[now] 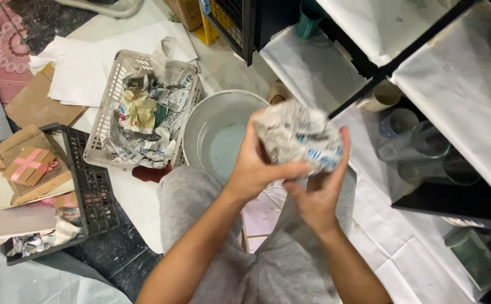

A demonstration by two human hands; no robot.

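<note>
Mid-wrapping: left hand (pixel 254 169) and right hand (pixel 318 194) clamped around newspaper bundle (pixel 296 135), just right of white bucket (pixel 200 121); next, probably firmer tucking of loose edges; paper-filled basket (pixel 107 107) left of bucket.

Probably a home packing corner or small storeroom — floor spread with white paper sheets (pixel 82 67), 2 crates of crumpled newspaper (pixel 147 112) and small cardboard boxes (pixel 29 166), black shelving (pixel 403 62) stacked with glasses (pixel 425 152).

left hand (pixel 257 166) curled, right hand (pixel 318 191) cupped beneath
</note>
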